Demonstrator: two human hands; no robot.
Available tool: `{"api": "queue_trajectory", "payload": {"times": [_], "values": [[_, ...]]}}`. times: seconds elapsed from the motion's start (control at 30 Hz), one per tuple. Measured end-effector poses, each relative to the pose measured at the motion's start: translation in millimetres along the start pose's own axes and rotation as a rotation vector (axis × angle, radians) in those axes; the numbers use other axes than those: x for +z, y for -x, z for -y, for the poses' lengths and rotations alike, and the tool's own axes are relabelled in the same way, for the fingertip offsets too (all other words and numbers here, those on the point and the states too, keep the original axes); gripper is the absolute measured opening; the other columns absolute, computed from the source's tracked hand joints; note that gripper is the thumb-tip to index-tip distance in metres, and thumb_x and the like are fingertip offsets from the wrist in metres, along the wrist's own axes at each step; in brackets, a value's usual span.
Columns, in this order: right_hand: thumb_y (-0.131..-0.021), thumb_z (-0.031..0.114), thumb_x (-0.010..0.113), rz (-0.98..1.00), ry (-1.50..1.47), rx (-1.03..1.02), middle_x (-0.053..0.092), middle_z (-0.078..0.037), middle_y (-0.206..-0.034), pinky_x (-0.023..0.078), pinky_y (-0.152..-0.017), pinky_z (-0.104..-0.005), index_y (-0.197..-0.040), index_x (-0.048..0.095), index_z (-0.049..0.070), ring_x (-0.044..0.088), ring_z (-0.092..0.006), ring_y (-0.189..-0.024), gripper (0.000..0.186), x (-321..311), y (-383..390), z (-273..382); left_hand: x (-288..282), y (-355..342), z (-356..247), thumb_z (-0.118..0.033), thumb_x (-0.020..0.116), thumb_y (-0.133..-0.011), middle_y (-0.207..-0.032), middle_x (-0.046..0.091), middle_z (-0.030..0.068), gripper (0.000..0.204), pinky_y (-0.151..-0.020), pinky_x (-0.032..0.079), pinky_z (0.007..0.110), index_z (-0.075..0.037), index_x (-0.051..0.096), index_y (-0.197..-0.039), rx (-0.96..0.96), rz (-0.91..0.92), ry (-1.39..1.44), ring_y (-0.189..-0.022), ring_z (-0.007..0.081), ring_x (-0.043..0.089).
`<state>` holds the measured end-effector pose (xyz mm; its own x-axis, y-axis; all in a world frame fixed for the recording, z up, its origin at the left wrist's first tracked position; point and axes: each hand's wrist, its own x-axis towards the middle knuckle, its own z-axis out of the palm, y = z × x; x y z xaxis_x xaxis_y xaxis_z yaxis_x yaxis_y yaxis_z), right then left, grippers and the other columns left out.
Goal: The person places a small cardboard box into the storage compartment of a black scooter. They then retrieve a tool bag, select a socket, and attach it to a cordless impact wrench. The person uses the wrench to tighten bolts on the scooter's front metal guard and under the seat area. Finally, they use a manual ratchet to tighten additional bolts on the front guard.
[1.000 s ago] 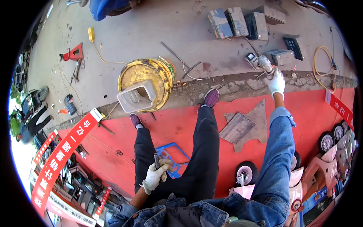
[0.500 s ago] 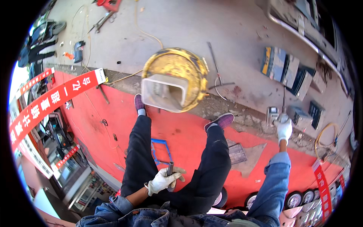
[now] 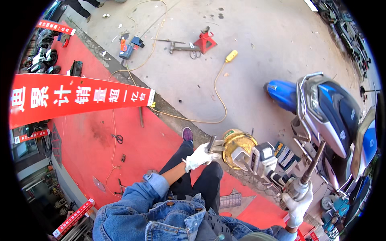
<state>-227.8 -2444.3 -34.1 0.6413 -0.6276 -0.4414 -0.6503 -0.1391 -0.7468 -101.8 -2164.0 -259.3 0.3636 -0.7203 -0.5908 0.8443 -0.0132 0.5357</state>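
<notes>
My left hand [image 3: 198, 157], in a white work glove, is closed around a short dark metal tube [image 3: 210, 143] above my knees. On the right, my right hand [image 3: 297, 205], also gloved, grips a cordless impact wrench [image 3: 297, 188]. From its head a long steel socket shaft [image 3: 314, 161] points up, and its battery end [image 3: 263, 154] points back toward the yellow drum. That worn yellow drum [image 3: 246, 139] stands just beyond my knees. A pale square container [image 3: 239, 154] on it is partly covered by the wrench's battery.
A blue scooter [image 3: 321, 110] stands at the right, close to the wrench. Ahead lie a red jack stand [image 3: 206, 42], a hammer [image 3: 183, 49] and a yellow cord [image 3: 223, 108]. A red banner [image 3: 80, 95] stretches across the left. Small blue-grey boxes [image 3: 286, 156] sit beside the drum.
My view has swung left, so the drum appears farther right and lower. The impact wrench has come up from near the ground. My left hand has risen from my lap with the tube.
</notes>
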Motion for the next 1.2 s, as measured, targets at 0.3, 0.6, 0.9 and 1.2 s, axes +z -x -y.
{"api": "queue_trajectory", "payload": {"times": [0.3,0.6,0.9,1.2], "values": [[-0.074,0.038,0.070,0.509,-0.407,-0.364,0.062,-0.011,-0.090,0.050,-0.069,-0.0308,-0.109,0.052,-0.002,0.060,-0.0179,-0.075,0.056,167,-127,298,-100,22,-315,-0.036,0.080,-0.068,-0.124,0.053,0.0075,0.085,-0.095,0.045,0.037,-0.004,0.038,-0.134,0.413,0.118,0.265,-0.113,0.0194,0.053],[-0.070,0.024,0.080,1.092,-0.707,-0.753,0.050,-0.017,-0.125,0.049,-0.086,-0.0335,-0.139,0.029,0.001,0.054,-0.0247,-0.109,0.089,395,-344,561,-209,-72,-604,-0.051,0.073,-0.070,-0.127,0.052,0.0113,0.084,-0.094,0.047,0.044,-0.007,0.039,-0.134,0.750,0.103,0.483,-0.113,0.0259,0.054],[-0.080,0.010,0.060,1.199,-0.548,-0.534,0.055,-0.002,-0.081,0.041,-0.060,-0.0222,-0.120,0.049,-0.001,0.049,-0.0085,-0.068,0.043,570,-576,779,-350,-109,-921,-0.025,0.046,-0.097,-0.062,0.040,-0.0060,0.028,-0.050,0.036,0.020,-0.011,0.049,-0.121,1.125,0.036,0.810,-0.049,0.0062,0.037],[-0.079,0.017,0.067,1.012,0.268,-1.356,0.060,-0.006,-0.112,0.041,-0.092,-0.0356,-0.116,0.058,0.011,0.055,-0.0215,-0.103,0.039,758,-846,977,-484,-259,-1270,-0.033,0.044,-0.097,-0.085,0.058,0.0058,0.033,-0.043,0.038,0.016,-0.004,0.053,-0.109,1.015,0.166,0.812,-0.043,0.0013,0.036]]}}
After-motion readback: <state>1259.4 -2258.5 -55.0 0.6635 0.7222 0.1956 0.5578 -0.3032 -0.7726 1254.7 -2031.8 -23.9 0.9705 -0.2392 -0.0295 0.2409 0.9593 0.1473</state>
